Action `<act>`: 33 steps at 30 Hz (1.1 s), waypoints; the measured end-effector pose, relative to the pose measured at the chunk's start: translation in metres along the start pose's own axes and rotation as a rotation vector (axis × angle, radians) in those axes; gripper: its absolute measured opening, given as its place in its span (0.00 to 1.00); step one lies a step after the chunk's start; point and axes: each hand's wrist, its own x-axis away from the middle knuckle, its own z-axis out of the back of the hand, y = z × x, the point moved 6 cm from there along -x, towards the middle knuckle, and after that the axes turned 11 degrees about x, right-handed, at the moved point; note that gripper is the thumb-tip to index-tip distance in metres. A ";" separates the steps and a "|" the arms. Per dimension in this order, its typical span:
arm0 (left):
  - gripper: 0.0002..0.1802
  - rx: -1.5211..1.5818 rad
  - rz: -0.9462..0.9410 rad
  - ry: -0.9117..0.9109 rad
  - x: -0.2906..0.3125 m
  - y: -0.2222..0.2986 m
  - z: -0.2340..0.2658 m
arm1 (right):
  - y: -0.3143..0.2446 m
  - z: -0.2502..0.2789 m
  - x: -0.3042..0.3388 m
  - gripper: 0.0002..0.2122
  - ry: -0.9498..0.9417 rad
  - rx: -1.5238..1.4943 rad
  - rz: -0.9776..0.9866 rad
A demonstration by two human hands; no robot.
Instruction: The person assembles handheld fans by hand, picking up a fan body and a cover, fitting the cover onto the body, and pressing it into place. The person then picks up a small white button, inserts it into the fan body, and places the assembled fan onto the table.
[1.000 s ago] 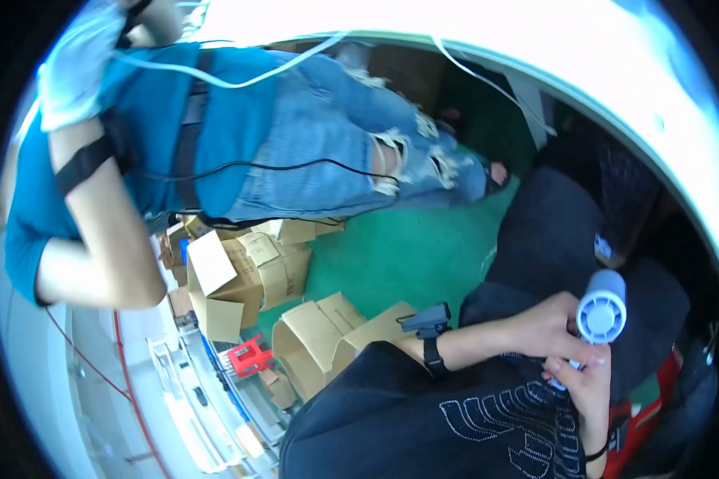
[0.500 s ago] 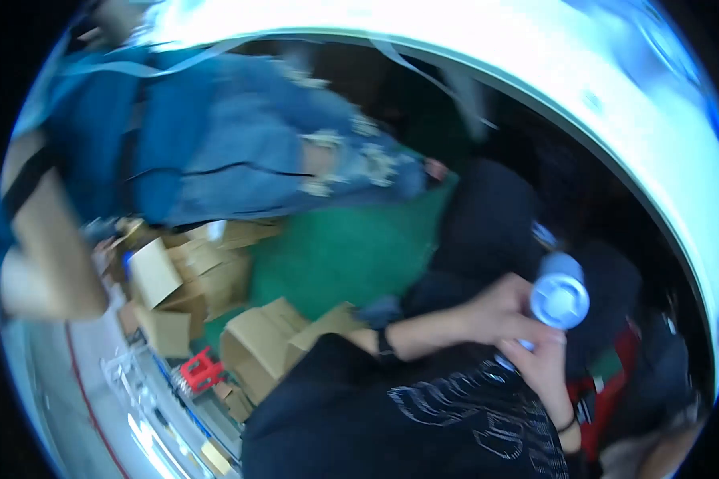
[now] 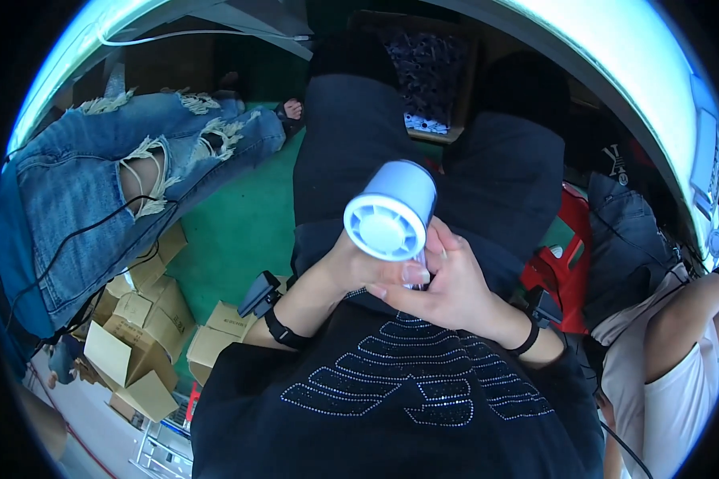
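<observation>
I see a pale handheld fan (image 3: 389, 214) mid-frame, raised clear of the white surface (image 3: 615, 60) curving across upper right. My left hand (image 3: 365, 260) and right hand (image 3: 457, 281) are both closed around its lower part. It looks assembled; what remains undone, I can't tell.

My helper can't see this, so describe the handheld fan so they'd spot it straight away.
Start at the black shirt with the sparkly pattern. Just above that in the picture, the left hand and right hand hold the fan. Its pale blue drum-shaped head, with a round spoked face, stands out against the dark trousers behind it.
</observation>
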 end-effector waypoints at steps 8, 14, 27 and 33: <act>0.27 0.146 0.062 0.092 -0.012 0.007 0.003 | 0.004 0.001 -0.008 0.12 -0.035 -0.094 -0.041; 0.34 0.212 -0.024 0.082 -0.009 0.004 0.006 | 0.002 -0.001 -0.006 0.12 -0.027 -0.036 -0.009; 0.26 -0.118 0.014 0.045 -0.001 0.023 -0.016 | 0.001 0.003 0.004 0.18 -0.074 -0.042 -0.052; 0.37 -0.432 -0.128 0.188 -0.001 0.077 -0.040 | -0.027 0.025 -0.001 0.15 0.275 0.296 0.068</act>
